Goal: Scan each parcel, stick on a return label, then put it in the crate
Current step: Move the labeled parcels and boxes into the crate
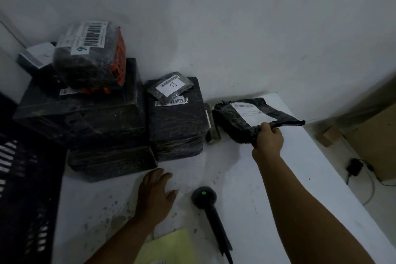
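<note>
Dim, flat indoor light, dark murky corner at 9 o'clock, soft overall blur, wide-angle bending at the edges

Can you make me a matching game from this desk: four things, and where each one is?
Things:
1. scanner
2. crate
3. right hand
4. left hand

Places:
A. flat on the table
B. gripping a black parcel
C. at the table's left edge
D. lying between the two arms

Pairs: 1-D, 2-C, 3-B, 4-A
</note>
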Demonstrator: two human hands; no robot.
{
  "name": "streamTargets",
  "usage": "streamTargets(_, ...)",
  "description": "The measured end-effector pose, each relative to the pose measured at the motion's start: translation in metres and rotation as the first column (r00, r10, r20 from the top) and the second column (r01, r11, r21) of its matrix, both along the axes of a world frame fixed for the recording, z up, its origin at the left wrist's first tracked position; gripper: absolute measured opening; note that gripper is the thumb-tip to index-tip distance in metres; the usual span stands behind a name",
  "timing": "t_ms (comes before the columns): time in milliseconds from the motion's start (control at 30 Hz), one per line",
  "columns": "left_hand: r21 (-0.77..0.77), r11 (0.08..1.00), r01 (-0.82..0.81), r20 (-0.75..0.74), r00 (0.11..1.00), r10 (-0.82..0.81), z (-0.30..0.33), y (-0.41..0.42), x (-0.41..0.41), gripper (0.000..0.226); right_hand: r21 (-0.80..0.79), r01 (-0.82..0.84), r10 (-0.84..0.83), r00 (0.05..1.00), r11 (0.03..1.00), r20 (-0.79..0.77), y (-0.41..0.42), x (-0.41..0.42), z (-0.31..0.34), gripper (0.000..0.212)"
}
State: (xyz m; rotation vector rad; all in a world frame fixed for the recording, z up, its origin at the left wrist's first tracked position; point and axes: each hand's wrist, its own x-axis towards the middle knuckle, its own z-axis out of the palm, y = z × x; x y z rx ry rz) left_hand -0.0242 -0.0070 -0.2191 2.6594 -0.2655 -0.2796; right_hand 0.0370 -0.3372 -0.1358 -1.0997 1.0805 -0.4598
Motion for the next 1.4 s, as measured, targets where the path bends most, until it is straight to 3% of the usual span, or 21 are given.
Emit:
streamTargets(167, -0.001, 1.0, 0.023, -0.07, 0.997, -0.023, 0.006, 0.0, 0.001, 0.056, 0.025, -0.077, 0.08, 0.98, 0.997, -0.184, -0.006, -0.019, -0.001, 0.022)
streamTargets(300, 0.018, 0.999, 0.045, -0.11, 0.993, -0.043, 0.01, 0.001, 0.001, 0.058, 0.129, -0.055, 0.075, 0.985, 0.99, -0.155, -0.001, -0.026, 0.004, 0.023)
streamTargets(467, 0.034, 0.998, 0.052, -0.144, 0.989, -0.047, 0.013, 0.002, -0.001, 0.057, 0.321, 0.002, 0.027, 0.996, 0.947, -0.084, 0.0, -0.025, 0.01, 0.008)
streamTargets(600, 0.04, 0.998, 0.048, -0.149, 0.988, -0.042, 0.013, 0.002, -0.001, 0.057, 0.397, 0.024, 0.026, 0.992, 0.918, -0.12, 0.0, -0.022, 0.002, 0.055)
streamTargets(667, 0.038, 0.998, 0.043, -0.142, 0.989, -0.037, 0.013, 0.001, -0.002, 0.056, 0.431, 0.0, 0.069, 0.987, 0.903, -0.145, -0.001, -0.02, -0.001, 0.063)
streamTargets(867, 0.06, 0.997, 0.038, -0.125, 0.992, -0.03, 0.012, 0.0, -0.001, 0.054, 0.403, -0.06, 0.144, 0.973, 0.913, -0.182, -0.01, -0.012, -0.016, 0.039)
streamTargets(1100, 0.007, 1.0, 0.014, -0.139, 0.99, -0.013, 0.016, 0.0, 0.0, 0.052, 0.321, -0.004, 0.003, 1.0, 0.947, 0.001, 0.008, -0.04, -0.004, 0.043)
streamTargets(1233, -0.145, 0.987, -0.068, -0.173, 0.984, 0.042, 0.028, -0.007, -0.002, 0.05, 0.35, 0.016, -0.069, 0.988, 0.937, 0.14, 0.024, -0.07, 0.023, 0.045)
streamTargets(1400, -0.357, 0.93, -0.083, -0.062, 0.996, 0.065, 0.059, -0.022, -0.01, 0.036, 0.385, -0.001, -0.108, 0.959, 0.923, 0.262, 0.057, -0.12, 0.052, 0.035)
